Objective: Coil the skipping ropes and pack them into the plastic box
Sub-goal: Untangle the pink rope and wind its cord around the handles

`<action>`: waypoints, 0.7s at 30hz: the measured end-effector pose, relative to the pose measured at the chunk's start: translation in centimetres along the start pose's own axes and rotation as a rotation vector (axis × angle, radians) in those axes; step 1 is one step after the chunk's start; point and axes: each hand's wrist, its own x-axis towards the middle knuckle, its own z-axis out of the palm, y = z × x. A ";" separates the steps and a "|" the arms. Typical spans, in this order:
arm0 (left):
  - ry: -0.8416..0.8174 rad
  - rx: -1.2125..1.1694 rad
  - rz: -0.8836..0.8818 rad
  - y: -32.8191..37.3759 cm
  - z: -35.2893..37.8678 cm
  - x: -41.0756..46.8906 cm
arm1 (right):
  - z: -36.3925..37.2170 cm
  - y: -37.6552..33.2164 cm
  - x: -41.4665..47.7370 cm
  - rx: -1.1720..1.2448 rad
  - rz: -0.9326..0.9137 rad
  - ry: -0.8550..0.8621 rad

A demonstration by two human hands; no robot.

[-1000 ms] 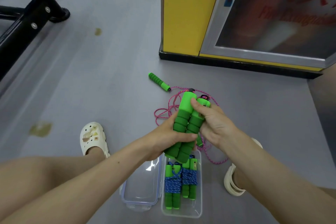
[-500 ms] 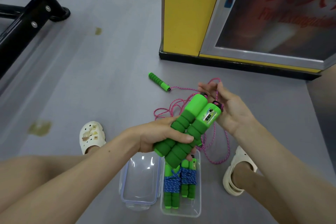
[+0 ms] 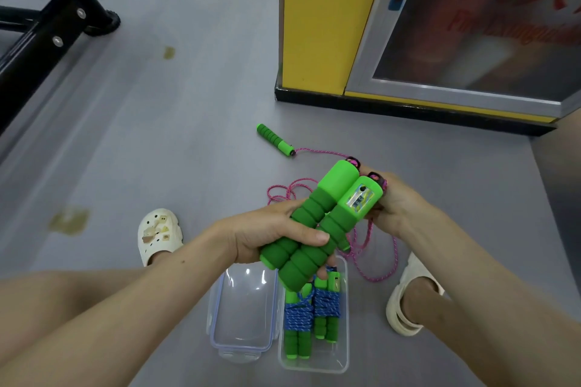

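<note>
Shifted since half a second ago: right hand (image 3: 394, 204) drawn in behind the handle tops, pinching pink cord (image 3: 375, 256); left hand (image 3: 270, 237) clamped round paired green handles (image 3: 327, 220). Plastic box (image 3: 344, 366), 6 o'clock: two blue-corded ropes (image 3: 311, 313) packed, lid (image 3: 242, 311) alongside. Outstanding: pink coiling; loose handle (image 3: 275, 139), 12 o'clock.

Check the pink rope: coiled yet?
Not coiled. The pink rope trails loose on the floor; the left hand grips its paired handles.
</note>
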 end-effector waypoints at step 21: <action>0.214 -0.175 0.157 0.1 0.6 0.9 | 0.4 0.3 -0.3 -0.317 -0.409 -0.109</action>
